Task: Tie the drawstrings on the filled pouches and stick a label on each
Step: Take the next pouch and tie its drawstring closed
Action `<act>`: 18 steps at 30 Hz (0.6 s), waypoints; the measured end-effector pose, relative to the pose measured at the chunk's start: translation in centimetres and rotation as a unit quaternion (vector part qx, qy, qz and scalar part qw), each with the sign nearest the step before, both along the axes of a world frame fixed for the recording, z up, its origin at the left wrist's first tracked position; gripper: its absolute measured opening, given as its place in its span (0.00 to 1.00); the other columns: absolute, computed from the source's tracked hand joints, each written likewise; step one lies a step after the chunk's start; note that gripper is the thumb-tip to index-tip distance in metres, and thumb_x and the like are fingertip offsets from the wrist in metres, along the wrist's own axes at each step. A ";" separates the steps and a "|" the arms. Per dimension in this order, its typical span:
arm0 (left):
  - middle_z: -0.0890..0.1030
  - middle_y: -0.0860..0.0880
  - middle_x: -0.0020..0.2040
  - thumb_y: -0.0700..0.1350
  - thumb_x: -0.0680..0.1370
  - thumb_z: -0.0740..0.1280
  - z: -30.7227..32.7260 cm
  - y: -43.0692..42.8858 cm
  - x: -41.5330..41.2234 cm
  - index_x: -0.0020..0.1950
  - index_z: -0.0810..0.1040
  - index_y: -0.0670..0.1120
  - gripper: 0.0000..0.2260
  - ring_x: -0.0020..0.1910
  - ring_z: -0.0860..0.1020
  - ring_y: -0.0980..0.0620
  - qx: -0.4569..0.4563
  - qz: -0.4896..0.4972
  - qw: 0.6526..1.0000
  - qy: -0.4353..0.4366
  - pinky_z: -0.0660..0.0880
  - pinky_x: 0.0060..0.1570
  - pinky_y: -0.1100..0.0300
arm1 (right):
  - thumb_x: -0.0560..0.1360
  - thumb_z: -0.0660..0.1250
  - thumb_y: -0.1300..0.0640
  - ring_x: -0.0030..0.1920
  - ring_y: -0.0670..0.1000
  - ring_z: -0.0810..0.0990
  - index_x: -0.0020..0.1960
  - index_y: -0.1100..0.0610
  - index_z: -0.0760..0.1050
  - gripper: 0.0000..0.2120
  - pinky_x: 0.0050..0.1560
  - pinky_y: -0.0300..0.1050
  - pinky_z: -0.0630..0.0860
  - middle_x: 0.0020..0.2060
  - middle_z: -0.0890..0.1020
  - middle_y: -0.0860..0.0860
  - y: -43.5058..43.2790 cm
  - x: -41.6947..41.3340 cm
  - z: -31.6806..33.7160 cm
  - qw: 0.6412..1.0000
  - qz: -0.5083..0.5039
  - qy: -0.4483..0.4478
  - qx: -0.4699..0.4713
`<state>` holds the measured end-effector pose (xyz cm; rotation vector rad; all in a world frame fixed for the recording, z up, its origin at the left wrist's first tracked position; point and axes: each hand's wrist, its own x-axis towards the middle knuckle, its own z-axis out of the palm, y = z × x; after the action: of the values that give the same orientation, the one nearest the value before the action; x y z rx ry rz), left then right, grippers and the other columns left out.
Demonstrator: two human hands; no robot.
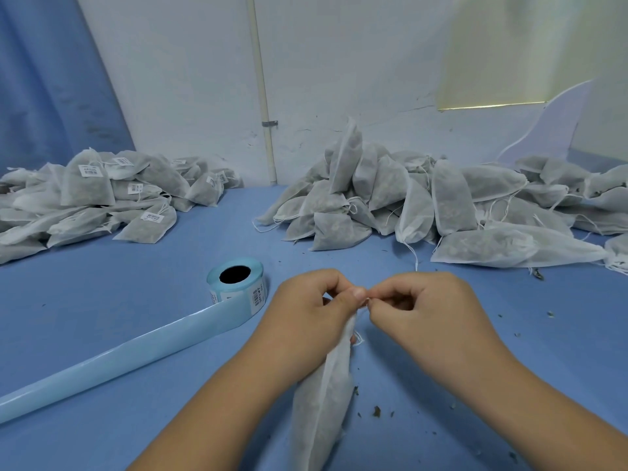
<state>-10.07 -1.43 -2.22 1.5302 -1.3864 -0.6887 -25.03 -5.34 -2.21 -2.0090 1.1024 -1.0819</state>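
A filled white fabric pouch [321,406] stands on end near the front middle of the blue table. My left hand [306,321] grips its gathered neck, thumb and forefinger pinching the thin white drawstring [358,338] at the top. My right hand [421,311] pinches the same drawstring just to the right, fingertips touching those of the left. A roll of labels [238,283] with pale blue backing sits left of my hands. Its spent backing strip [112,358] trails off to the lower left.
A heap of labelled pouches [95,198] lies at the back left. A larger heap of unlabelled pouches [441,205] with loose strings fills the back right. Dark herb crumbs [377,411] dot the blue table [509,334]. A white wall with a pipe stands behind.
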 end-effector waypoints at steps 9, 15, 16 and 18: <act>0.78 0.55 0.33 0.48 0.75 0.72 -0.2 -0.2 -0.2 0.31 0.78 0.54 0.12 0.36 0.74 0.64 -0.101 0.066 0.981 -0.151 0.67 0.37 0.74 | 0.72 0.69 0.56 0.27 0.42 0.74 0.35 0.48 0.82 0.08 0.30 0.36 0.72 0.29 0.81 0.48 -0.8 -0.1 -0.1 0.994 0.053 0.013 0.091; 0.78 0.63 0.27 0.50 0.76 0.71 0.1 -0.2 0.1 0.34 0.81 0.50 0.11 0.26 0.72 0.65 -0.042 0.078 0.992 -0.086 0.65 0.28 0.73 | 0.73 0.69 0.55 0.26 0.40 0.73 0.34 0.48 0.82 0.09 0.28 0.31 0.68 0.27 0.80 0.46 -0.8 0.0 -0.3 0.997 0.040 0.024 0.058; 0.77 0.64 0.27 0.51 0.76 0.71 0.1 -0.2 0.1 0.34 0.81 0.50 0.11 0.25 0.72 0.66 -0.035 0.078 0.993 -0.086 0.65 0.27 0.73 | 0.72 0.70 0.55 0.26 0.39 0.73 0.33 0.48 0.82 0.10 0.29 0.29 0.68 0.25 0.79 0.43 -0.7 0.0 -0.3 0.999 0.029 0.027 0.036; 0.76 0.64 0.25 0.51 0.76 0.71 0.2 -0.2 0.0 0.33 0.80 0.51 0.12 0.24 0.72 0.66 -0.029 0.076 0.993 -0.086 0.65 0.27 0.73 | 0.71 0.71 0.56 0.28 0.38 0.75 0.31 0.48 0.81 0.10 0.32 0.28 0.68 0.25 0.79 0.39 -0.5 0.1 -0.2 0.999 0.009 0.033 -0.004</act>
<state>-10.10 -1.58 -2.00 1.6609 -1.3854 -0.4284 -24.97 -5.86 -2.46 -2.0711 1.1123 -1.0185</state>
